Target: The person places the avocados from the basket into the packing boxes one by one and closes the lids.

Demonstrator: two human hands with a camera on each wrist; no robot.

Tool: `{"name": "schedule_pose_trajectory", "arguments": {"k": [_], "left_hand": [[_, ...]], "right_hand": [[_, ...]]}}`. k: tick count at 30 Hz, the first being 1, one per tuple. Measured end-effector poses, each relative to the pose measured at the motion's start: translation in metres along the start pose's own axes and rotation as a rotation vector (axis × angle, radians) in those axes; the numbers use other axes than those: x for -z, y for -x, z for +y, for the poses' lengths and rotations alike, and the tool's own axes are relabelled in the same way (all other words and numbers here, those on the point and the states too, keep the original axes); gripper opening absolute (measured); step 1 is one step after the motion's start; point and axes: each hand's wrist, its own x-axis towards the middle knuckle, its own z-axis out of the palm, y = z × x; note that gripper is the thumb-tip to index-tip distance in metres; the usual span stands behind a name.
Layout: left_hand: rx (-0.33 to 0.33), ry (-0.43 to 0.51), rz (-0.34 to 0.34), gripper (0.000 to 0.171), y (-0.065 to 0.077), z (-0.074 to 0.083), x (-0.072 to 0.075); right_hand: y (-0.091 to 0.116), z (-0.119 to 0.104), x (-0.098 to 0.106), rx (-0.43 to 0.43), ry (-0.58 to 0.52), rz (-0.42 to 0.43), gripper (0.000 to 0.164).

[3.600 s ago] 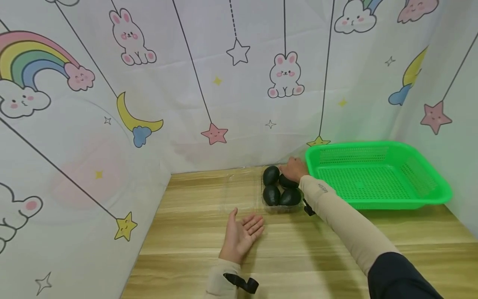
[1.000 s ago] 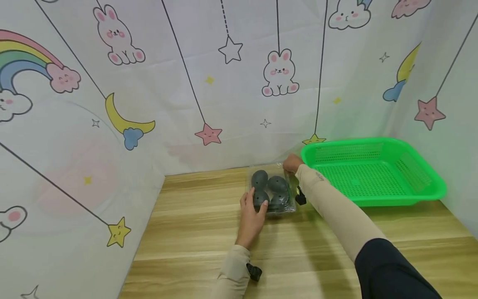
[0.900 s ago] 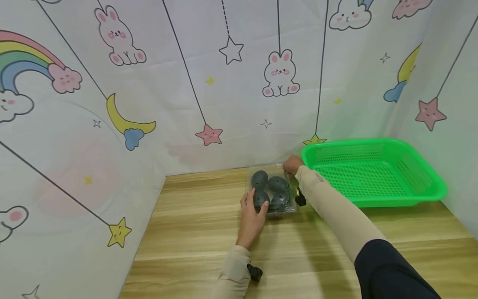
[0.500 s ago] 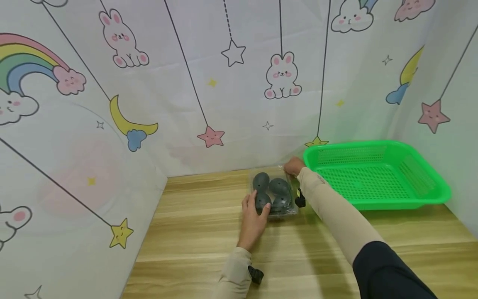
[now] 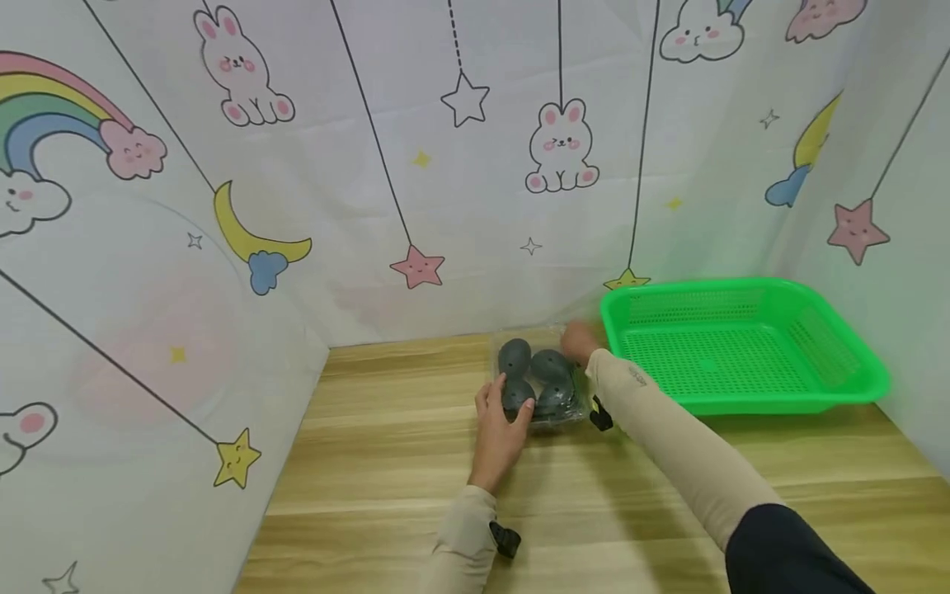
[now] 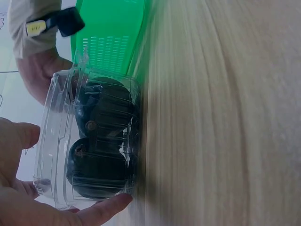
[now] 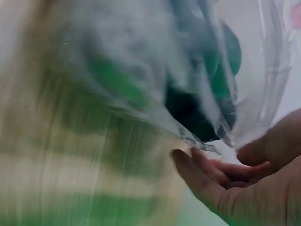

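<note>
A clear plastic clamshell box (image 5: 540, 334) sits on the wooden table near the back wall, its lid lying over several dark avocados (image 5: 550, 365). My left hand (image 5: 499, 437) holds its near left corner. In the left wrist view the thumb (image 6: 27, 135) is on the lid side and a finger (image 6: 106, 209) reaches along the lower side. At the far right edge my right hand (image 5: 581, 342) pinches the rim, its fingers mostly hidden in the head view. The right wrist view is blurred, with the thumb and fingers (image 7: 197, 181) curled at the plastic edge.
A green perforated plastic basket (image 5: 750, 406) stands to the right, close beside the right hand and forearm. White cloth walls (image 5: 475, 214) printed with bunnies and stars enclose the back and sides of the wooden table (image 5: 386, 462).
The lid, open to the left 3.6 s ago, now covers the avocados. The left hand turned from palm up to holding the box. Lately the right hand shifted slightly nearer along the right edge.
</note>
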Motion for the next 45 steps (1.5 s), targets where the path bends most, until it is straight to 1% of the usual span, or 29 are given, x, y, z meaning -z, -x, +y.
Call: {"name": "schedule_pose_trajectory", "arguments": {"k": [1,2,3,4,5,6,7,8,9,10,11,12,13,15,17,18,19,22,23,25,31,34,38,42,45], "left_hand": [[0.0,0.002,0.001,0.066,0.0,-0.001,0.0],[-0.001,0.004,0.003,0.066,0.0,-0.001,-0.001],[-0.002,0.008,0.006,0.066,0.0,-0.001,-0.001],[-0.002,0.011,0.01,0.066,0.0,-0.002,-0.001],[-0.002,0.017,0.014,0.066,0.0,-0.002,-0.002],[-0.003,0.021,0.018,0.066,0.001,-0.002,-0.002],[-0.003,0.026,0.022,0.066,0.001,-0.002,-0.002],[-0.004,0.03,0.026,0.066,0.001,-0.002,-0.002],[-0.004,0.032,0.029,0.067,0.002,-0.002,-0.003],[-0.004,0.033,0.031,0.067,0.002,-0.002,-0.003],[-0.004,0.033,0.033,0.067,0.002,-0.003,-0.004],[-0.002,0.032,0.032,0.067,0.002,-0.003,-0.004],[0.001,0.028,0.031,0.068,0.002,-0.004,-0.005],[0.002,0.02,0.029,0.068,0.003,-0.005,-0.006],[0.001,0.011,0.032,0.069,0.003,-0.005,-0.007],[0.002,0.008,0.033,0.069,0.004,-0.004,-0.007],[0.001,0.006,0.037,0.069,0.004,-0.004,-0.007],[0.002,0.007,0.044,0.069,0.004,-0.002,-0.007],[0.005,0.006,0.044,0.069,0.004,-0.001,-0.007],[0.005,0.007,0.047,0.069,0.004,0.0,-0.007],[0.008,-0.002,0.06,0.068,0.003,0.0,-0.008],[0.016,-0.005,0.057,0.069,0.004,0.0,-0.008],[0.024,-0.007,0.05,0.069,0.003,0.0,-0.007],[0.01,-0.012,0.05,0.069,0.002,0.0,-0.006],[0.005,-0.03,0.035,0.069,0.002,-0.001,-0.004]], "right_hand": [[0.017,-0.018,0.017,0.028,0.04,-0.048,0.043],[0.038,-0.039,0.036,0.067,0.074,-0.058,0.041],[0.059,-0.066,0.059,0.015,-0.016,-0.094,0.042],[0.08,-0.092,0.084,-0.043,-0.101,-0.146,0.036],[0.1,-0.116,0.106,-0.061,-0.123,-0.186,0.033],[0.118,-0.134,0.123,-0.068,-0.157,-0.193,0.03],[0.135,-0.152,0.139,-0.088,-0.161,-0.212,0.026],[0.15,-0.163,0.147,-0.077,-0.163,-0.195,0.023],[0.164,-0.171,0.153,-0.065,-0.156,-0.181,0.022],[0.176,-0.177,0.156,-0.065,-0.153,-0.165,0.022],[0.186,-0.18,0.157,-0.047,-0.138,-0.148,0.022],[0.196,-0.181,0.157,-0.068,-0.155,-0.135,0.023],[0.205,-0.184,0.156,-0.107,-0.198,-0.145,0.024],[0.22,-0.186,0.151,-0.206,-0.34,-0.152,0.026],[0.232,-0.186,0.145,-0.316,-0.553,-0.145,0.026],[0.236,-0.186,0.141,-0.379,-0.665,-0.137,0.026],[0.24,-0.186,0.138,-0.418,-0.766,-0.132,0.026],[0.247,-0.183,0.129,-0.489,-0.964,-0.103,0.028],[0.248,-0.182,0.128,-0.498,-1.0,-0.095,0.029],[0.249,-0.18,0.125,-0.499,-1.036,-0.083,0.032],[0.245,-0.178,0.125,-0.419,-1.016,-0.086,0.029],[0.244,-0.179,0.125,-0.424,-0.995,-0.091,0.028],[0.243,-0.179,0.125,-0.449,-0.972,-0.074,0.027],[0.241,-0.18,0.123,-0.453,-0.935,-0.046,0.026],[0.242,-0.181,0.122,-0.461,-0.89,-0.028,0.025]]}}
